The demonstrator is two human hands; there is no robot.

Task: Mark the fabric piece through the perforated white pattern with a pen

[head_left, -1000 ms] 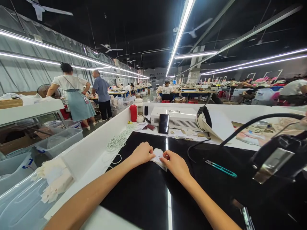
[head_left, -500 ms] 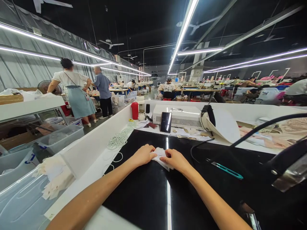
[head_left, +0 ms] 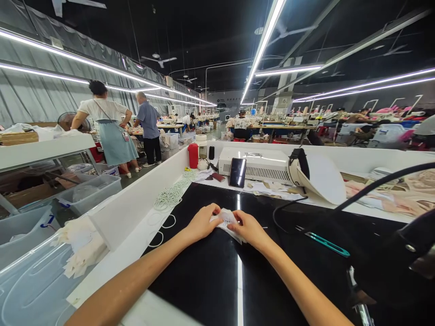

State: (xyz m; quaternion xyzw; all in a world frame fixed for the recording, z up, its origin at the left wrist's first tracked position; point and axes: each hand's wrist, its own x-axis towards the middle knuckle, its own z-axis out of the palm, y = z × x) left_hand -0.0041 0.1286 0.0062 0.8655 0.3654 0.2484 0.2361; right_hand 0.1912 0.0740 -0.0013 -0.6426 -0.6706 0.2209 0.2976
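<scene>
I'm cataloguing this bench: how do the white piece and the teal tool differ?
The white piece is held by the left hand and right hand; the teal tool lies loose on the black tabletop. The white piece looks thin and crumpled, the teal tool slim and straight.

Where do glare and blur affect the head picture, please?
Head view: a reflected light streak crosses the black work surface, and the ceiling tube lights glare white; head view again: the dark object at right looks blurred, marks on the white piece are unreadable.

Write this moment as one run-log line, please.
left hand: holds white piece | right hand: holds same piece | beneath: black work surface | right side: teal tool | beyond: propped dark-screened device
</scene>
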